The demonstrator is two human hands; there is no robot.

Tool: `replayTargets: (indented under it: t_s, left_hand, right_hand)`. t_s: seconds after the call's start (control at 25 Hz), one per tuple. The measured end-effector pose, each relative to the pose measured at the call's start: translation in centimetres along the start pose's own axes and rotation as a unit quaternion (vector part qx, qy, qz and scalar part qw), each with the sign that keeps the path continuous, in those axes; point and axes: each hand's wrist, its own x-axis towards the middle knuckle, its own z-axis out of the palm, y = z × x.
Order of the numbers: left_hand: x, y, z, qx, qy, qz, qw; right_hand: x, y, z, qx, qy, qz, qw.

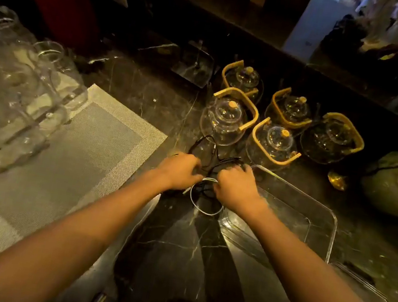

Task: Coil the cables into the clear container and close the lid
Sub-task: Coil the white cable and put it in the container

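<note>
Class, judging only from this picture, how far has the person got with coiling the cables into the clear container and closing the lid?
Done: nothing stored yet; the clear container holds no cable. In hand: the left hand and right hand grip a tangle of black cables and a white cable on the counter beside it. Left: finish coiling, place them inside, close the lid.

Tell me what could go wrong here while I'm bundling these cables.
The black cable loops out toward the lidded glass teapots with wooden handles; pulling it in might snag one. The thin white cable hangs loose below both hands, left hand and right hand, and could uncoil before reaching the clear plastic container.
</note>
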Motion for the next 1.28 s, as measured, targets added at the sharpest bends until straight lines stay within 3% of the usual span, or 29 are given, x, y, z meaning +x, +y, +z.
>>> replayTargets:
  t_s: [0.28,0.4,0.52,0.68,0.8,1.0,1.16,1.24,1.28]
  left_hand:
    - [0.9,-0.6,2.5,-0.021,-0.031,-0.014,0.999]
    - [0.8,-0.9,2.8,-0.046,-0.038,-0.012,0.998]
    - [0.1,-1.3,1.8,-0.150,-0.013,-0.008,0.989]
    - [-1.3,-0.7,-0.9,-0.270,0.050,0.009,0.962]
    - [-2.0,0.9,-3.1,-0.431,0.043,0.027,0.901]
    - [-2.7,5.3,-5.4,-0.553,0.016,0.083,0.829]
    - [-3.0,8.9,-5.3,-0.661,-0.024,0.079,0.746]
    - [-3.1,10.5,-4.7,-0.694,-0.049,0.081,0.713]
    - [-3.1,11.2,-4.4,-0.702,-0.060,0.085,0.705]
  right_hand:
    - [2.1,-1.4,0.6,0.027,-0.068,0.019,0.997]
    - [1.8,-1.1,0.1,0.144,-0.037,0.018,0.989]
    - [0.5,0.5,-0.9,0.302,0.043,0.036,0.952]
    - [-1.7,2.9,-2.4,0.549,0.109,0.067,0.826]
    - [-3.7,4.1,-3.4,0.674,0.125,0.100,0.721]
    - [-7.5,5.9,-3.8,0.752,0.146,0.150,0.625]
    - [-11.2,8.4,-2.9,0.826,0.200,0.224,0.478]
    - [-12.8,9.4,-2.0,0.834,0.185,0.250,0.455]
    - [-13.5,9.7,-1.4,0.829,0.159,0.267,0.465]
